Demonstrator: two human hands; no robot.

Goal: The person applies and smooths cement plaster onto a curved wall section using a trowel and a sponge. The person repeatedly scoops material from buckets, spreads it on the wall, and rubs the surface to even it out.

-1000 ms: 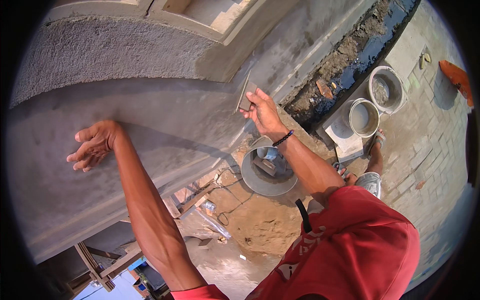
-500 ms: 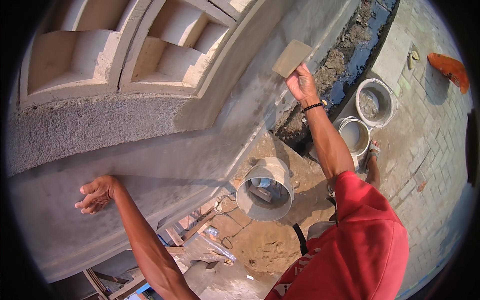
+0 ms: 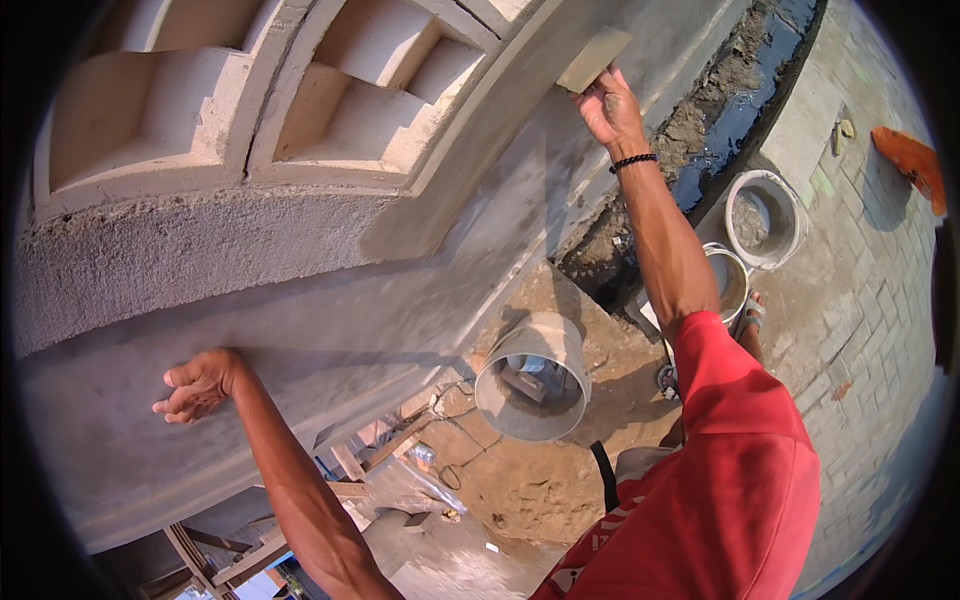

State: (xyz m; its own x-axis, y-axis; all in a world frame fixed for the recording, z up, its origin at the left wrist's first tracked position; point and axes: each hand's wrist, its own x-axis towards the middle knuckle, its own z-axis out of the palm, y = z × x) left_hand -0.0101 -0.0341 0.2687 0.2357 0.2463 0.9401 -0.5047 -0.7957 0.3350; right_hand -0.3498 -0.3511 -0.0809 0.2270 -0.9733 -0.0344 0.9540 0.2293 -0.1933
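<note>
Right hand [image 3: 607, 108], raised high with a dark bead band at the wrist, is closed around the handle of a flat float [image 3: 594, 59] and presses its tan blade against the grey plastered wall [image 3: 300, 330] just under the pale moulded ledge [image 3: 440, 150]. Left hand [image 3: 197, 385] holds nothing and rests on the wall lower down, fingers loosely curled, well apart from the float. Below, a grey bucket [image 3: 533, 378] hangs near the red shirt [image 3: 730, 480], and two white buckets [image 3: 765, 215] stand on the paved ground [image 3: 870, 330] beside a muddy trench [image 3: 700, 130].
</note>
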